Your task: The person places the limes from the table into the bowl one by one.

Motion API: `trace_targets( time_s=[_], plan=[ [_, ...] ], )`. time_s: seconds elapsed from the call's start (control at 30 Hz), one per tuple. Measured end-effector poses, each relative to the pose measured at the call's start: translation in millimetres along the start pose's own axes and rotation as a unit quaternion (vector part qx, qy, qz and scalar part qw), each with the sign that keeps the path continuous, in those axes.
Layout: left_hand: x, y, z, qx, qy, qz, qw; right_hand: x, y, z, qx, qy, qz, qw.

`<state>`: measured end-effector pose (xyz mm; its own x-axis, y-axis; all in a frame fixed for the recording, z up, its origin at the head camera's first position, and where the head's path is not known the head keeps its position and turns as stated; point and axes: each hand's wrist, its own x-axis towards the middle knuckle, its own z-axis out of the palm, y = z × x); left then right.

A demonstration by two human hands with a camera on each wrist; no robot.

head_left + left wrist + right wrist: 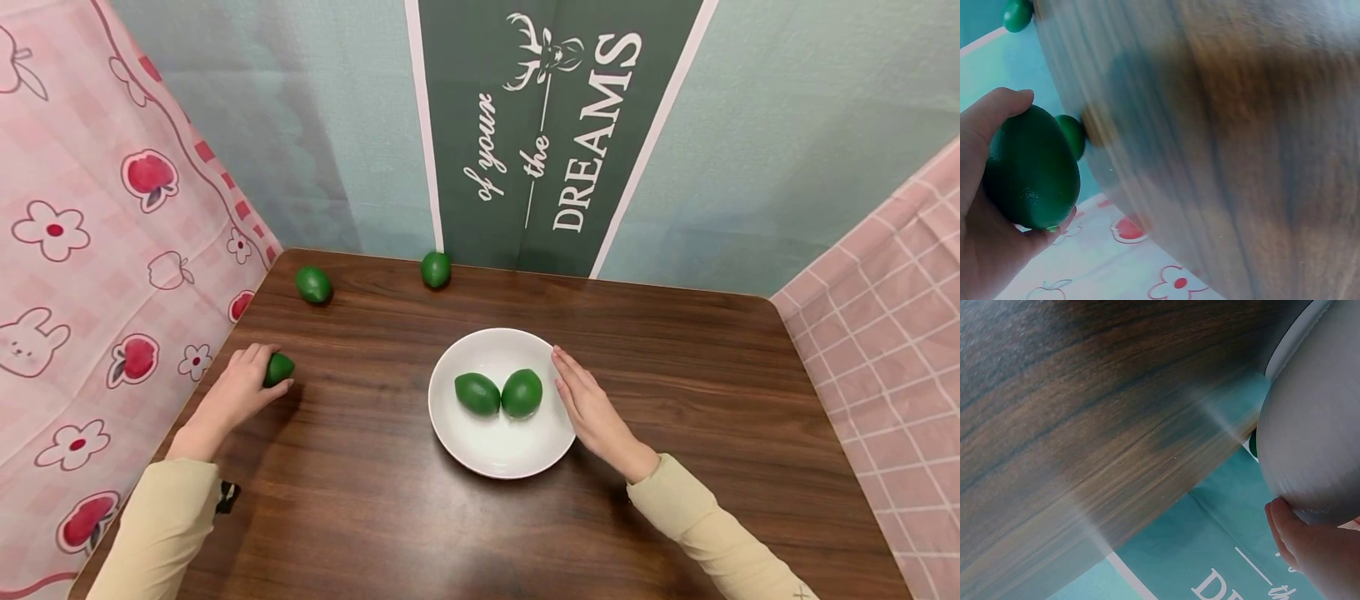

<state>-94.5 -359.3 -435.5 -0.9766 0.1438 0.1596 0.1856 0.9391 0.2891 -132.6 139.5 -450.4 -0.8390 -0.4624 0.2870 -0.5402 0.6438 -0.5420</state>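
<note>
My left hand (242, 387) grips a green lime (280, 369) at the left side of the table. In the left wrist view the thumb lies over one end of this lime (1034, 169) and fingers wrap its other end. My right hand (596, 417) rests with straight fingers against the right side of a white bowl (501, 454). Inside the bowl, two limes (477, 393) lie side by side. Seen from the right wrist, the fingertips (1282, 515) are at the outer wall of the bowl (1316, 425).
Near the table's back edge lie two more limes, one at the left corner (313, 285) and one farther right (436, 270). The brown wooden table (360, 508) is bordered by a teal cloth behind and pink patterned cloths at both sides. A small dark object (227, 497) shows by the left sleeve.
</note>
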Motion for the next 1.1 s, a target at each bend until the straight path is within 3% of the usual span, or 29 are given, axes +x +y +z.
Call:
trace_targets(
  time_s=[0.43,0.73,1.1],
  plan=[
    [6.6,18.5,-7.2,0.002,0.014,0.036,0.9992,-0.1,-0.6,0.5,0.002,-0.007,0.011,1.000],
    [12.0,33.0,-11.6,0.005,0.049,0.086,0.9951,-0.4,0.6,0.8,0.001,0.004,-0.003,1.000],
    [17.8,51.0,-18.7,0.004,0.035,0.093,0.9951,0.4,1.9,1.3,0.001,0.005,-0.006,1.000]
  ],
)
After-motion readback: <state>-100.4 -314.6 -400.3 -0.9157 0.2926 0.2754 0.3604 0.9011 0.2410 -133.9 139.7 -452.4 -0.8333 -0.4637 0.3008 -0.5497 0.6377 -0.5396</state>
